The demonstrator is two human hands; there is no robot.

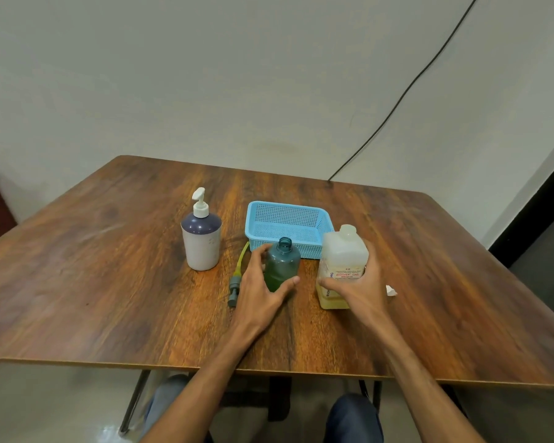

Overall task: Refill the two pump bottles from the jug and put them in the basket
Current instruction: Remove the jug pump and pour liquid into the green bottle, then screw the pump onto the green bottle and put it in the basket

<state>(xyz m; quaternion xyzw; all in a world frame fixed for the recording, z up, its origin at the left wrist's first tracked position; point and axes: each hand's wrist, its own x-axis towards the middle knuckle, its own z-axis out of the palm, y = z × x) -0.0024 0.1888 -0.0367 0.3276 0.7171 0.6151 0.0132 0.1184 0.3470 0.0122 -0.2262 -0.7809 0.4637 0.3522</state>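
A small green bottle [282,263] stands upright on the table with its neck open and no pump on it. My left hand [259,289] grips it from the left, thumb across the front. Its grey pump [235,284] with a yellow-green tube lies flat on the table just left of that hand. My right hand [362,290] holds the translucent jug [341,260] of yellowish liquid, which stands upright to the right with its cap off. A white and dark-blue pump bottle [201,239] stands further left, pump fitted. The blue basket [263,225] sits behind the green bottle.
A small white cap-like object [391,291] lies on the table right of the jug. The wooden table [109,282] ends close to my knees. A black cable [397,103] runs down the wall to the table's far edge.
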